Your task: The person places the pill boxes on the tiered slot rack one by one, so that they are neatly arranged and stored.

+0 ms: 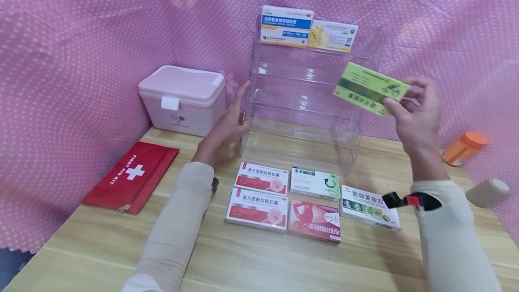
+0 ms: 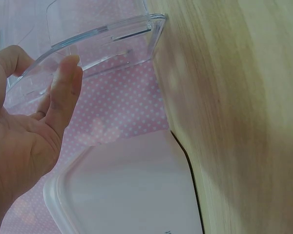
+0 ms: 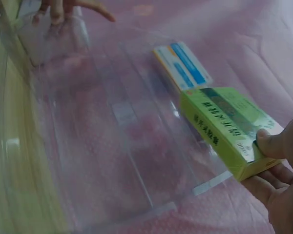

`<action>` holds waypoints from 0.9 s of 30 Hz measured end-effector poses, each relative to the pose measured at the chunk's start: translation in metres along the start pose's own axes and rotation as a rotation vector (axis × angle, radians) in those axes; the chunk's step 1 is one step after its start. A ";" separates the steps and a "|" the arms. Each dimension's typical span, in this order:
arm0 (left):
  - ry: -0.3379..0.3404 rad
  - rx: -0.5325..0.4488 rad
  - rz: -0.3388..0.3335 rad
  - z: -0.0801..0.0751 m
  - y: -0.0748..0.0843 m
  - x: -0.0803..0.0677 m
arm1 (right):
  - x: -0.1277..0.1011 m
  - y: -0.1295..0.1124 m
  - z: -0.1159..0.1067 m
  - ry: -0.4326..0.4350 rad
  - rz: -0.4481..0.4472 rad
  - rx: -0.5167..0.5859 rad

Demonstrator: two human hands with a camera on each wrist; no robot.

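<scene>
Right hand [image 1: 417,116] raised above the table [image 1: 227,260], pinching one end of a green medicine box [image 1: 370,88] between thumb and fingers; box tilted, its free end pointing toward the clear tiered rack [image 1: 304,116] just to the left of this hand. Right wrist view confirms the grip: thumb on top of the box end, fingers beneath.

Left hand [image 1: 227,125] open, fingers straight, lying against the left side wall of the rack; left wrist view shows the fingers touching the clear plastic edge.

On the rack's top tier, above and left of the right hand: a blue-and-white box [image 1: 286,26] and a yellow-and-white box [image 1: 332,36], side by side.

On the table below and between the hands: five flat medicine boxes [image 1: 312,199] in two rows. Left of the left hand: pink lidded case [image 1: 182,99], and nearer the person a red first aid pouch [image 1: 131,176]. Right of the right hand: orange-capped bottle [image 1: 463,148] lying on its side and a beige bandage roll [image 1: 488,192].
</scene>
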State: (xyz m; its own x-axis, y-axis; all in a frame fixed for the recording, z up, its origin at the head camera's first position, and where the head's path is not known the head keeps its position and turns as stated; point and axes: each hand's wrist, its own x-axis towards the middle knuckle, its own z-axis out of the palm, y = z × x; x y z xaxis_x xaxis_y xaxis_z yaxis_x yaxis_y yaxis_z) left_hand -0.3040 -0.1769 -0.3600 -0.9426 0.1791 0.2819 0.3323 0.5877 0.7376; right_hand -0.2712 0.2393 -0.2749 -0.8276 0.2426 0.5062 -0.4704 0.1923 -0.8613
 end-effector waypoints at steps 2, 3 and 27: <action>0.004 0.000 0.004 -0.001 -0.001 -0.002 | 0.009 -0.006 0.021 -0.025 -0.095 0.009; 0.005 0.001 0.003 -0.001 -0.001 -0.002 | 0.014 -0.010 0.031 -0.029 -0.139 -0.010; 0.006 0.033 -0.039 0.000 0.002 -0.001 | 0.081 -0.008 0.122 -0.160 -0.129 -0.575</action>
State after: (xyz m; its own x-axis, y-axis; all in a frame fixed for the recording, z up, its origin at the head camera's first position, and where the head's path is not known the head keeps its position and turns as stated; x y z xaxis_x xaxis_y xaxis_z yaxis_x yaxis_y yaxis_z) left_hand -0.3030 -0.1757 -0.3592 -0.9546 0.1509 0.2569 0.2938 0.6203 0.7273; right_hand -0.3717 0.1410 -0.2325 -0.8316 0.0461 0.5535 -0.3660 0.7040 -0.6086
